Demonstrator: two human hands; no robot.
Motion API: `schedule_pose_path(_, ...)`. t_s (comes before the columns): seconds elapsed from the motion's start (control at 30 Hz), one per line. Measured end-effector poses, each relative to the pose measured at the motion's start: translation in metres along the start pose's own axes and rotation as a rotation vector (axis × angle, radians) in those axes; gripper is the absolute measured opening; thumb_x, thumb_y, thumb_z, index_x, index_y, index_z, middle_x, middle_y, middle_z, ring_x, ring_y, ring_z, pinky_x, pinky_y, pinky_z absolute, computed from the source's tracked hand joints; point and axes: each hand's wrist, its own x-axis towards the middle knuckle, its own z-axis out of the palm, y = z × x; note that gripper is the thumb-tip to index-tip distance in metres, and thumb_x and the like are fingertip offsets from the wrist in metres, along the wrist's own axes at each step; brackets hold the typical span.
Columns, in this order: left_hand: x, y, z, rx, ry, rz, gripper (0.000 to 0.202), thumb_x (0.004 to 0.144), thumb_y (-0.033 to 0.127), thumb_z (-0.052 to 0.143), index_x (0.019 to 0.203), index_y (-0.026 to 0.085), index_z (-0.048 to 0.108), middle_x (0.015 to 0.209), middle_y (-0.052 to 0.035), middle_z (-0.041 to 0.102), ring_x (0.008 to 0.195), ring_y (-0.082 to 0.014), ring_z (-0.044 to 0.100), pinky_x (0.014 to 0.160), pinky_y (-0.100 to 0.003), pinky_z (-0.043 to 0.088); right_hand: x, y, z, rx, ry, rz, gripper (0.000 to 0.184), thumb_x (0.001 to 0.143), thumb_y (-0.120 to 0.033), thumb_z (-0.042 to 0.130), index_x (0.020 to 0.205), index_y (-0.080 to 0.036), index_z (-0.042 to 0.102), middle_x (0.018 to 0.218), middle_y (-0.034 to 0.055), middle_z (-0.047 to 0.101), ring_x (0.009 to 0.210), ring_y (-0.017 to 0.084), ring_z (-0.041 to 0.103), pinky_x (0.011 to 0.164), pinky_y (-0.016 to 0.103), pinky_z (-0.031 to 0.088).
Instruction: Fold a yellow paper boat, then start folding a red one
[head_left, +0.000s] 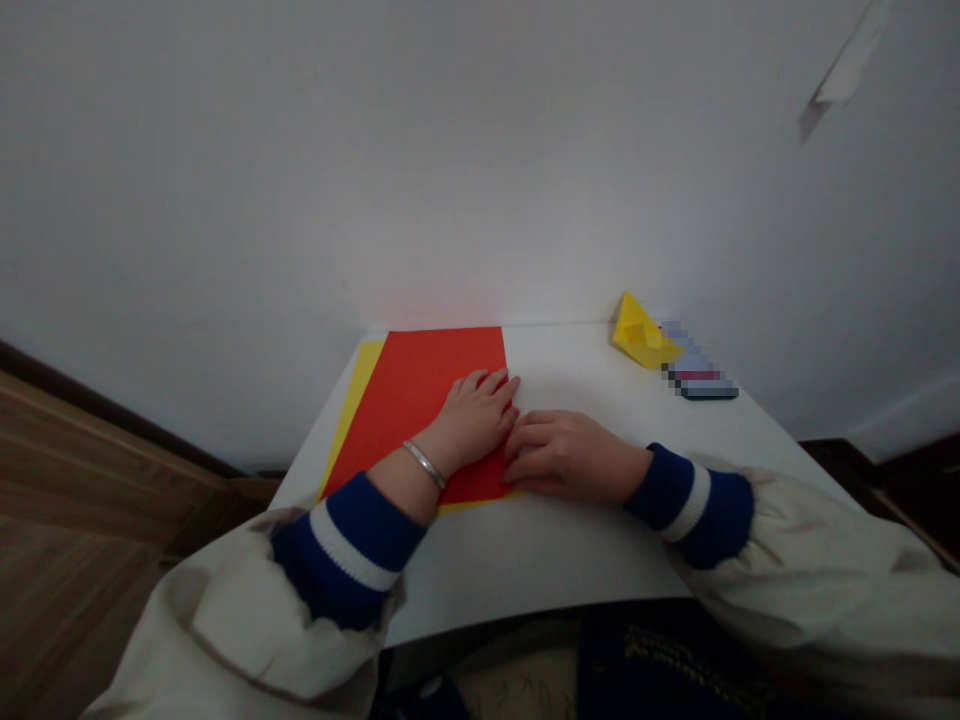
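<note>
A sheet of red paper [439,375] lies on the white table, over a yellow sheet [358,375] that peeks out along its left and lower edges. My left hand [480,415] rests flat near the red sheet's right side, fingers spread and a silver bangle on the wrist. Just beside it, my right hand [566,455] is closed at the right edge of the red paper, its fingers bent together around that edge. The thumb of the right hand is partly hidden.
A folded yellow paper shape [639,335] stands at the back right, touching or overlapping a blurred-out phone-like object [705,375]. The white tabletop [555,560] meets a pale wall [480,150] at the back. Brown wood panelling [67,500] is on the left.
</note>
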Motion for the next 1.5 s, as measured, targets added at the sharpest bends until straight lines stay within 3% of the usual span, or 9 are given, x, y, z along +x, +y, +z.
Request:
schedule_pose_path(0.2,0.003,0.001,-0.007,-0.068,0.031,-0.019,0.050,0.090,0.034,0.046,0.135,0.012,0.048,0.141,-0.0130,0.047,0.129,-0.0266,0.042,0.110,-0.040,0.030,-0.002,0.002,0.003,0.153,0.017,0.101,0.014,0.086,-0.016,0.053,0.091,-0.019,0.066,0.102,0.0043,0.070,0.101,0.015,0.060,0.094,0.032,0.046)
schedule_pose_path(0.33,0.001,0.001,-0.006,-0.106,0.062,-0.008,0.047,0.090,0.029,0.046,0.132,0.009,0.051,0.140,-0.0155,0.048,0.129,-0.0257,0.043,0.110,-0.039,0.030,-0.010,0.001,-0.003,0.206,-0.033,0.251,0.018,0.075,-0.009,0.057,0.089,-0.017,0.065,0.096,0.0057,0.070,0.091,0.016,0.063,0.086,0.032,0.048)
schedule_pose_path(0.53,-0.005,-0.003,0.008,-0.090,0.058,-0.046,0.049,0.091,0.033,0.044,0.135,0.012,0.048,0.142,-0.0152,0.046,0.131,-0.0257,0.042,0.110,-0.039,0.030,-0.021,0.004,-0.015,0.203,-0.133,0.417,0.019,0.074,-0.009,0.052,0.086,-0.018,0.064,0.089,0.0045,0.072,0.082,0.017,0.064,0.076,0.030,0.047)
schedule_pose_path(0.8,-0.012,-0.006,0.019,0.040,-0.036,-0.345,0.060,0.089,0.048,0.043,0.142,0.022,0.038,0.146,-0.0202,0.039,0.134,-0.0398,0.035,0.100,-0.061,0.033,-0.039,0.019,-0.022,0.229,-0.252,0.548,0.023,0.072,-0.009,0.052,0.085,-0.020,0.067,0.086,0.0027,0.070,0.076,0.016,0.061,0.071,0.028,0.046)
schedule_pose_path(0.97,-0.014,-0.005,0.019,0.022,-0.075,-0.348,0.060,0.089,0.050,0.042,0.141,0.020,0.040,0.147,-0.0214,0.035,0.135,-0.0396,0.033,0.102,-0.060,0.030,-0.048,0.029,-0.016,0.189,-0.202,0.480,0.025,0.067,-0.008,0.059,0.090,-0.018,0.064,0.100,0.0062,0.067,0.090,0.019,0.059,0.083,0.034,0.047)
schedule_pose_path(1.07,-0.014,-0.006,0.018,0.016,-0.062,-0.326,0.060,0.088,0.048,0.044,0.141,0.018,0.041,0.148,-0.0213,0.035,0.134,-0.0378,0.035,0.104,-0.055,0.031,-0.050,0.034,-0.011,0.153,-0.155,0.341,0.038,0.069,-0.010,0.065,0.106,-0.021,0.065,0.121,0.0081,0.062,0.116,0.022,0.052,0.103,0.041,0.037)
schedule_pose_path(1.17,-0.013,-0.006,0.018,0.004,-0.044,-0.300,0.060,0.088,0.047,0.047,0.140,0.016,0.042,0.147,-0.0205,0.036,0.133,-0.0354,0.037,0.106,-0.050,0.031,-0.053,0.040,-0.005,0.132,-0.124,0.309,0.040,0.078,-0.012,0.061,0.115,-0.025,0.065,0.133,0.0061,0.057,0.130,0.023,0.042,0.109,0.045,0.030)
schedule_pose_path(1.37,-0.008,-0.009,0.024,-0.005,-0.037,-0.331,0.063,0.091,0.048,0.042,0.141,0.010,0.039,0.149,-0.0213,0.032,0.137,-0.0336,0.031,0.110,-0.043,0.027,-0.059,0.064,0.007,0.175,-0.202,0.257,0.029,0.083,-0.016,0.058,0.105,-0.027,0.073,0.126,0.0049,0.063,0.124,0.022,0.050,0.107,0.043,0.035)
schedule_pose_path(1.5,-0.005,-0.016,0.030,-0.010,-0.076,-0.384,0.066,0.095,0.048,0.033,0.145,0.005,0.030,0.149,-0.0249,0.029,0.139,-0.0324,0.028,0.112,-0.040,0.024,-0.061,0.067,0.000,0.241,-0.273,0.260,0.023,0.083,-0.022,0.060,0.099,-0.028,0.075,0.124,0.0036,0.065,0.122,0.021,0.052,0.107,0.040,0.036)
